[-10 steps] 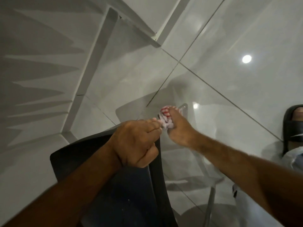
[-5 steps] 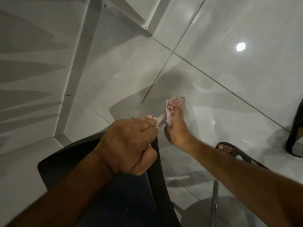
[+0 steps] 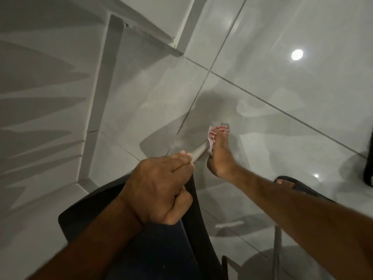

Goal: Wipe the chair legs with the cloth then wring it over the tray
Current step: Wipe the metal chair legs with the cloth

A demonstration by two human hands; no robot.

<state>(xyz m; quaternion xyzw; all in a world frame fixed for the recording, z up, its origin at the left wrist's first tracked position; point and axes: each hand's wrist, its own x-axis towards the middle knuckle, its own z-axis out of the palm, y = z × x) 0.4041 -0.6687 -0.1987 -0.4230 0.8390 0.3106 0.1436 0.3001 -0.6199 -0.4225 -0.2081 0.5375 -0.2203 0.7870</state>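
Note:
A dark chair (image 3: 193, 215) is tipped toward me, its seat low in the view. My left hand (image 3: 161, 188) is closed around the top of one metal chair leg (image 3: 198, 152). Farther down that leg, near the floor, my right hand (image 3: 220, 154) holds a red-and-white striped cloth (image 3: 212, 136) wrapped around the leg. A second thin metal leg (image 3: 277, 249) stands at the lower right. No tray is in view.
Glossy grey floor tiles (image 3: 282, 98) with dark grout lines fill the view. A white wall with a skirting board (image 3: 101, 110) runs along the left. A foot in a dark sandal (image 3: 292, 183) rests on the floor at the right.
My right hand has slid the cloth farther down the leg, away from my left hand, so a bare stretch of metal shows between them. The view has shifted.

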